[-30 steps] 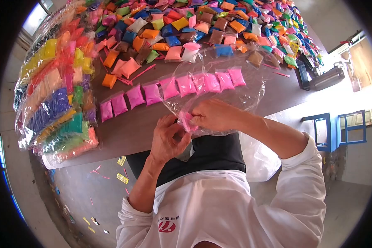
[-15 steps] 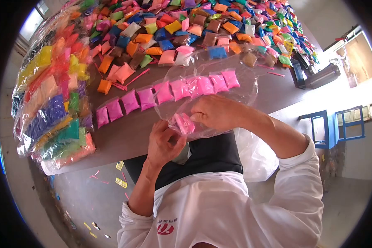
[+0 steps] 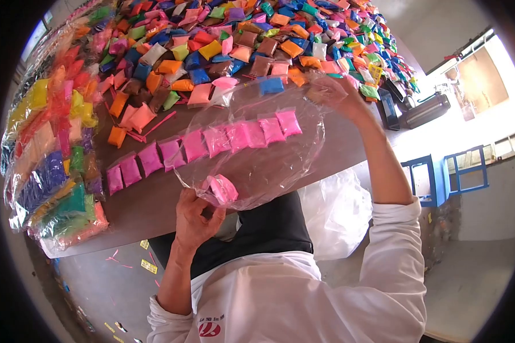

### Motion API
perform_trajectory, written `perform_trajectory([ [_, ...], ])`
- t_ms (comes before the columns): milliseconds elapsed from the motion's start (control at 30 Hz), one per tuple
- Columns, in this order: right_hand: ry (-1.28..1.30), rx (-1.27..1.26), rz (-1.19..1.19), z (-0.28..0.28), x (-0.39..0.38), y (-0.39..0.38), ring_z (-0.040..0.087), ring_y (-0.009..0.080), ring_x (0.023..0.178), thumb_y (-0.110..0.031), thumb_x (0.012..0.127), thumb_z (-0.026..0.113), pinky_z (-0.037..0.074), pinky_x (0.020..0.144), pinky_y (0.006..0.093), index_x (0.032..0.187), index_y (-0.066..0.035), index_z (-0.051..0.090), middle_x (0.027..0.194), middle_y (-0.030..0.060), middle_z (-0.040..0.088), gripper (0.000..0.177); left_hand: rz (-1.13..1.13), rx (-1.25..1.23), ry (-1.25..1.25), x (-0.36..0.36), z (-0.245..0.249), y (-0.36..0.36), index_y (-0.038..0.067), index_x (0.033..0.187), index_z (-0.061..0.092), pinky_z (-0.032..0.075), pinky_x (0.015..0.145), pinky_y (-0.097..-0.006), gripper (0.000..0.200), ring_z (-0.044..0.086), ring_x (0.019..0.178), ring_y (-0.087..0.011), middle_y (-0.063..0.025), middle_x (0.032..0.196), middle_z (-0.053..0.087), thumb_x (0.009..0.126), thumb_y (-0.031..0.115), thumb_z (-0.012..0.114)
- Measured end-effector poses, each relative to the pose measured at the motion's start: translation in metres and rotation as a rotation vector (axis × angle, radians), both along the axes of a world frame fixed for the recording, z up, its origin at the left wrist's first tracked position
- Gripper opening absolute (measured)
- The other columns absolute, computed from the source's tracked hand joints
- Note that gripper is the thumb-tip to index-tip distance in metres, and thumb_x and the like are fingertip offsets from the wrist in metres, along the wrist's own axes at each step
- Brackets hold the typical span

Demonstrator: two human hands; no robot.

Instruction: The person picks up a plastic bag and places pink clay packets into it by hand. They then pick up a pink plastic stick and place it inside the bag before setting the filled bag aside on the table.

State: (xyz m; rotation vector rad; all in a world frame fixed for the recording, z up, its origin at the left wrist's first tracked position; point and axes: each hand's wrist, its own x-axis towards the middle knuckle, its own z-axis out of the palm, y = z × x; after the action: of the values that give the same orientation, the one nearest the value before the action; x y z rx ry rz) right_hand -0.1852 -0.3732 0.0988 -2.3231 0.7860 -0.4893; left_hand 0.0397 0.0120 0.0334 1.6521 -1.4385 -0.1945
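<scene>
My left hand (image 3: 199, 220) pinches the edge of a large clear plastic bag (image 3: 280, 166) near the table's front edge. Pink packets (image 3: 222, 190) lie bunched in the bag's corner beside those fingers. My right hand (image 3: 330, 91) is stretched out to the back right, at the far side of the clear plastic, by the heap of packets; blur and film hide what its fingers hold. Behind and partly under the bag, a slanting row of pink packets (image 3: 195, 145) lies on the table.
A heap of small coloured packets (image 3: 246, 39) covers the table's back. Bagged packets (image 3: 57, 154) are stacked at the left. A dark cylindrical object (image 3: 426, 111) stands at the right edge, with a blue stool (image 3: 438, 180) beyond. White plastic (image 3: 335, 217) hangs beside my lap.
My right hand has moved from beside the bunched pink packets to the back right, and the clear bag is spread wider. The whole view has shifted somewhat.
</scene>
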Motion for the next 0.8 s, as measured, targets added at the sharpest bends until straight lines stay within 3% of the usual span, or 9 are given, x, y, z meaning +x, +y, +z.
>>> perform_trajectory([
  [33, -0.079, 0.106, 0.106, -0.025, 0.001, -0.014, 0.068, 0.0167, 0.088, -0.021, 0.089, 0.075, 0.054, 0.081, 0.0302, 0.127, -0.006, 0.066, 0.102, 0.0083, 0.074, 0.042, 0.010, -0.008, 0.003, -0.001, 0.000, 0.000, 0.007, 0.091, 0.072, 0.047, 0.077, -0.0437, 0.018, 0.058, 0.083, -0.0343, -0.0117, 0.087, 0.063, 0.076, 0.017, 0.076],
  [133, -0.012, 0.287, 0.278, -0.027, 0.011, -0.010, 0.067, 0.0197, 0.091, -0.026, 0.085, 0.080, 0.054, 0.083, 0.0339, 0.132, -0.009, 0.063, 0.104, 0.0094, 0.072, 0.054, -0.029, 0.122, 0.046, 0.003, 0.000, 0.004, 0.005, 0.100, 0.075, 0.048, 0.096, -0.0455, 0.031, 0.061, 0.110, -0.0396, -0.0181, 0.114, 0.069, 0.083, 0.030, 0.074],
  [267, 0.251, 0.163, 0.265, -0.029, 0.028, 0.012, 0.061, 0.0179, 0.109, -0.024, 0.081, 0.084, 0.052, 0.094, 0.0368, 0.138, -0.008, 0.058, 0.130, 0.0081, 0.061, 0.065, -0.019, 0.171, 0.050, 0.004, -0.001, 0.004, 0.005, 0.099, 0.075, 0.047, 0.097, -0.0464, 0.037, 0.061, 0.110, -0.0402, -0.0184, 0.113, 0.069, 0.085, 0.039, 0.072],
  [367, 0.269, 0.089, 0.384, -0.021, 0.035, 0.014, 0.059, 0.0208, 0.111, -0.030, 0.081, 0.083, 0.050, 0.096, 0.0375, 0.136, -0.009, 0.059, 0.132, 0.0100, 0.060, 0.063, -0.016, 0.118, 0.065, 0.002, 0.000, 0.002, 0.004, 0.099, 0.075, 0.047, 0.098, -0.0466, 0.040, 0.061, 0.110, -0.0407, -0.0184, 0.113, 0.069, 0.087, 0.042, 0.072],
  [467, 0.549, -0.045, 0.298, -0.013, 0.030, 0.011, 0.061, 0.0251, 0.107, -0.037, 0.081, 0.083, 0.049, 0.096, 0.0365, 0.131, -0.008, 0.063, 0.128, 0.0127, 0.062, 0.061, -0.010, 0.099, 0.052, 0.002, -0.001, 0.002, 0.004, 0.099, 0.075, 0.046, 0.098, -0.0467, 0.040, 0.061, 0.110, -0.0410, -0.0185, 0.114, 0.069, 0.087, 0.042, 0.072],
  [567, 0.522, 0.046, 0.270, 0.002, 0.030, 0.009, 0.063, 0.0277, 0.105, -0.039, 0.080, 0.082, 0.048, 0.095, 0.0352, 0.125, -0.007, 0.068, 0.119, 0.0142, 0.067, 0.056, -0.013, 0.140, 0.034, 0.004, -0.003, 0.006, 0.004, 0.100, 0.075, 0.046, 0.099, -0.0468, 0.037, 0.061, 0.111, -0.0409, -0.0186, 0.117, 0.068, 0.086, 0.038, 0.072],
  [667, 0.336, 0.161, 0.307, 0.026, 0.037, 0.024, 0.064, 0.0238, 0.103, -0.034, 0.079, 0.084, 0.049, 0.093, 0.0337, 0.119, -0.007, 0.072, 0.109, 0.0099, 0.071, 0.050, -0.029, 0.120, 0.035, 0.004, -0.001, 0.004, 0.004, 0.101, 0.075, 0.045, 0.100, -0.0469, 0.034, 0.060, 0.112, -0.0408, -0.0184, 0.119, 0.068, 0.085, 0.034, 0.072],
  [733, 0.265, 0.281, 0.356, 0.009, 0.045, 0.020, 0.062, 0.0176, 0.097, -0.030, 0.080, 0.084, 0.049, 0.087, 0.0333, 0.115, -0.004, 0.071, 0.101, 0.0056, 0.070, 0.045, -0.048, 0.137, 0.028, 0.006, -0.002, 0.005, 0.004, 0.101, 0.075, 0.045, 0.100, -0.0470, 0.033, 0.060, 0.113, -0.0409, -0.0184, 0.120, 0.067, 0.084, 0.032, 0.072],
  [800, 0.279, 0.333, 0.403, 0.004, 0.054, 0.018, 0.061, 0.0146, 0.094, -0.029, 0.081, 0.084, 0.049, 0.083, 0.0328, 0.115, -0.004, 0.070, 0.098, 0.0036, 0.069, 0.045, -0.028, 0.055, -0.005, 0.004, -0.001, 0.002, 0.004, 0.091, 0.073, 0.047, 0.086, -0.0449, 0.023, 0.060, 0.095, -0.0378, -0.0153, 0.100, 0.065, 0.079, 0.024, 0.075],
])
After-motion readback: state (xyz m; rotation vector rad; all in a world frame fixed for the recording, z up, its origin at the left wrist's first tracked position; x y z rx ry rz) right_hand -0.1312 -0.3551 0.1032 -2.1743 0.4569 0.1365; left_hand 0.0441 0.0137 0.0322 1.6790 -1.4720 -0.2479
